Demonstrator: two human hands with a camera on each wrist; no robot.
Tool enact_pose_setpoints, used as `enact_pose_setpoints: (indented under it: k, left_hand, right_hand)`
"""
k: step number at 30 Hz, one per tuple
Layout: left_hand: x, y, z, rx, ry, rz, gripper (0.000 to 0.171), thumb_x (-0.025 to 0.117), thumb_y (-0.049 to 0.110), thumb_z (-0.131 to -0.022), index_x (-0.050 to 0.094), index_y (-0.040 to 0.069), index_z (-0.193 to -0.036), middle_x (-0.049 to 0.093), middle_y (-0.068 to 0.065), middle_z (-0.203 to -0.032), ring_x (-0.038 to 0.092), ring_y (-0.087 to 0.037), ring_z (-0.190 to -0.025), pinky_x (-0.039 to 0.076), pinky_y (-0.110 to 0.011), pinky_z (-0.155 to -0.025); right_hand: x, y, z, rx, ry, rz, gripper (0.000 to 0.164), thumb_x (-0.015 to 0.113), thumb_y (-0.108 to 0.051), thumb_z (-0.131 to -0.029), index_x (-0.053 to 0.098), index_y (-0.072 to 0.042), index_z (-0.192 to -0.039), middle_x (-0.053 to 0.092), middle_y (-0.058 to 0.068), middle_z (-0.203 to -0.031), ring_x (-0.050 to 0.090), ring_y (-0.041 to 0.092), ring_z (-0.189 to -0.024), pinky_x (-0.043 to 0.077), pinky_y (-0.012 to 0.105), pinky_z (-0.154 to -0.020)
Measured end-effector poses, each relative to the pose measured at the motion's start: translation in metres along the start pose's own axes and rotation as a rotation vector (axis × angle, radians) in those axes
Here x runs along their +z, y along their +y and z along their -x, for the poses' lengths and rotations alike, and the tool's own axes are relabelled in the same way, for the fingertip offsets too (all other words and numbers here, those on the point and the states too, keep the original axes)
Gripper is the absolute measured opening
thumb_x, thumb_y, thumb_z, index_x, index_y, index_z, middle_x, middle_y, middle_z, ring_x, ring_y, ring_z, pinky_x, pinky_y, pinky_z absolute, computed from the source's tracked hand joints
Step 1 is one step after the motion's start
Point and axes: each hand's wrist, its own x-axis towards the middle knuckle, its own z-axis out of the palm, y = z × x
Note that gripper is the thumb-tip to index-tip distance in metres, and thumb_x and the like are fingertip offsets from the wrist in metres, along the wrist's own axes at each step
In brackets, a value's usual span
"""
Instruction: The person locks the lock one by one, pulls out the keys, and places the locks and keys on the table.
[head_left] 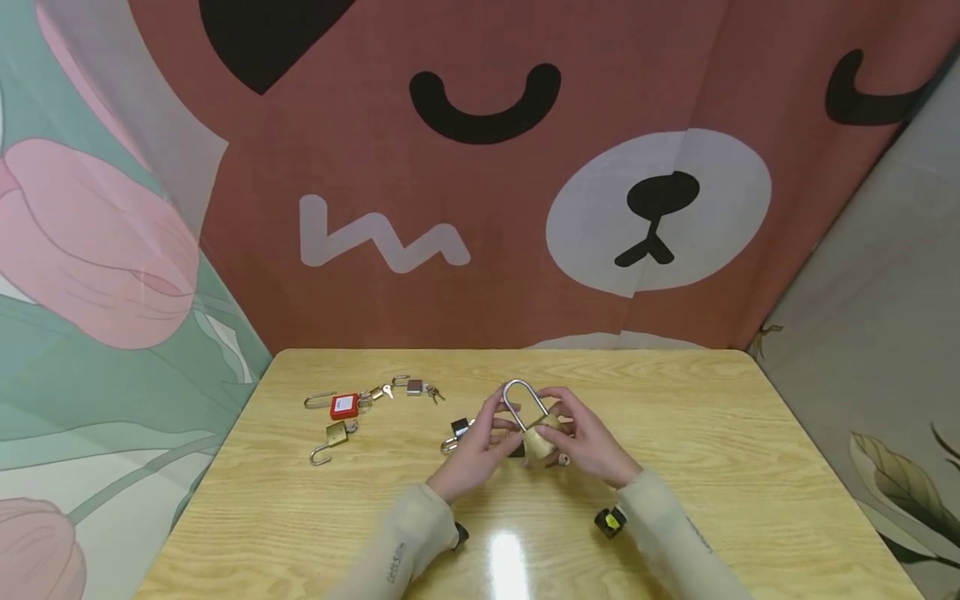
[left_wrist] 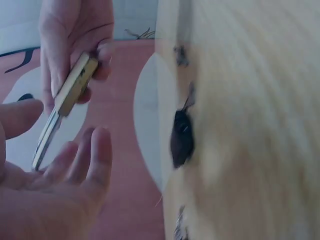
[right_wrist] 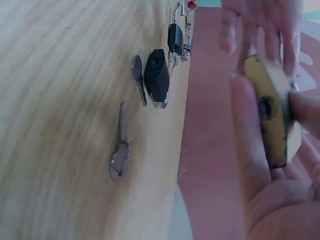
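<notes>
My right hand (head_left: 595, 446) grips a large brass padlock (right_wrist: 272, 115) by its body, thumb on one face and fingers on the other. The keyhole in its underside faces the right wrist camera, and the long steel shackle (head_left: 513, 400) points up and away. My left hand (head_left: 471, 460) is beside the shackle with fingers loosely extended. In the left wrist view, the shackle's end lies close to the fingers of that hand. Beneath the hands, a black padlock (right_wrist: 157, 77) sits on the table, with a key (right_wrist: 137, 75) beside it and a loose key (right_wrist: 120, 155) nearer.
Another black padlock (head_left: 460, 428) is left of the hands on the wooden table (head_left: 712, 467). Farther left are a red padlock (head_left: 344, 406), a brass padlock (head_left: 337, 433) with its shackle open, and a small silver padlock (head_left: 415, 387) with keys. A patterned curtain hangs behind.
</notes>
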Motion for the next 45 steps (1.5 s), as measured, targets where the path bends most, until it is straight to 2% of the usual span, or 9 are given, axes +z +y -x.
enact_pose_setpoints:
  k: [2, 5, 10, 16, 21, 24, 29, 36, 45]
  left_hand:
    - [0.006, -0.004, -0.001, 0.0, -0.04, -0.008, 0.084, 0.057, 0.017, -0.108, -0.001, 0.021, -0.167, 0.044, -0.018, -0.155, 0.063, -0.028, -0.123, 0.054, -0.029, -0.101]
    - [0.013, -0.007, 0.0, -0.007, -0.077, -0.022, 0.086, 0.057, 0.016, -0.108, -0.005, 0.027, -0.167, 0.041, -0.018, -0.16, 0.066, -0.027, -0.12, 0.056, -0.027, -0.098]
    - [0.019, -0.005, 0.001, -0.022, -0.11, -0.117, 0.074, 0.057, 0.02, -0.108, 0.013, 0.025, -0.167, 0.042, -0.012, -0.161, 0.064, -0.023, -0.123, 0.055, -0.023, -0.097]
    - [0.023, -0.007, -0.005, 0.021, -0.113, -0.242, 0.056, 0.053, 0.017, -0.109, 0.034, 0.008, -0.161, 0.04, -0.011, -0.163, 0.063, -0.022, -0.124, 0.052, -0.032, -0.107]
    - [0.027, -0.013, -0.011, -0.004, -0.114, -0.317, 0.053, 0.055, 0.02, -0.109, 0.04, 0.005, -0.158, 0.043, -0.013, -0.162, 0.057, -0.024, -0.132, 0.047, -0.041, -0.115]
    - [0.029, -0.017, -0.014, -0.027, -0.125, -0.339, 0.053, 0.056, 0.022, -0.108, 0.042, 0.007, -0.157, 0.045, -0.012, -0.16, 0.056, -0.023, -0.133, 0.047, -0.04, -0.114]
    - [0.032, -0.019, -0.021, -0.062, -0.128, -0.372, 0.053, 0.059, 0.027, -0.107, 0.045, 0.012, -0.156, 0.051, -0.009, -0.155, 0.059, -0.018, -0.12, 0.051, -0.036, -0.106]
    - [0.037, -0.021, -0.026, -0.041, -0.158, -0.485, 0.055, 0.06, 0.028, -0.106, 0.045, 0.011, -0.156, 0.05, -0.016, -0.155, 0.053, -0.029, -0.139, 0.046, -0.043, -0.115]
    - [0.046, -0.014, -0.029, -0.05, -0.182, -0.717, 0.06, 0.06, 0.036, -0.105, 0.043, 0.011, -0.157, 0.049, -0.021, -0.155, 0.048, -0.037, -0.143, 0.038, -0.049, -0.121]
  right_hand:
    - [0.0, 0.003, 0.0, -0.001, 0.024, 0.002, 0.056, 0.062, -0.012, -0.105, 0.037, -0.016, -0.154, 0.059, 0.024, -0.112, 0.07, 0.032, -0.08, 0.063, 0.056, -0.068]
    - [0.0, 0.007, 0.0, 0.015, 0.05, -0.009, 0.058, 0.06, -0.009, -0.105, 0.036, -0.02, -0.157, 0.053, 0.026, -0.117, 0.07, 0.034, -0.079, 0.064, 0.052, -0.069]
    - [-0.001, 0.013, -0.001, 0.089, 0.072, -0.005, 0.053, 0.063, -0.007, -0.103, 0.046, -0.013, -0.153, 0.043, 0.031, -0.141, 0.069, 0.032, -0.088, 0.065, 0.044, -0.076]
    - [-0.002, 0.02, -0.001, 0.14, 0.076, 0.139, 0.085, 0.084, -0.002, -0.085, 0.041, -0.007, -0.157, 0.045, 0.028, -0.155, 0.062, 0.038, -0.122, 0.059, 0.04, -0.095]
    - [0.0, 0.022, -0.003, 0.147, 0.1, 0.296, 0.07, 0.09, -0.006, -0.079, 0.058, 0.0, -0.142, 0.06, 0.024, -0.142, 0.062, 0.037, -0.125, 0.052, 0.051, -0.106]
    - [0.001, 0.023, -0.005, 0.136, 0.113, 0.411, 0.056, 0.093, -0.013, -0.077, 0.07, -0.002, -0.127, 0.069, 0.016, -0.122, 0.064, 0.029, -0.109, 0.054, 0.047, -0.097]
    - [-0.001, 0.024, -0.009, 0.088, 0.092, 0.547, 0.048, 0.094, -0.025, -0.076, 0.077, -0.008, -0.116, 0.061, 0.007, -0.1, 0.051, 0.019, -0.095, 0.043, 0.033, -0.081]
    - [0.0, 0.03, -0.011, 0.106, 0.085, 0.637, 0.042, 0.094, -0.018, -0.075, 0.077, -0.007, -0.111, 0.054, 0.004, -0.088, 0.045, 0.015, -0.084, 0.039, 0.029, -0.072]
    - [-0.003, 0.029, -0.011, 0.121, 0.09, 0.671, 0.037, 0.093, -0.007, -0.073, 0.077, -0.007, -0.107, 0.054, 0.004, -0.085, 0.044, 0.016, -0.081, 0.039, 0.03, -0.071]
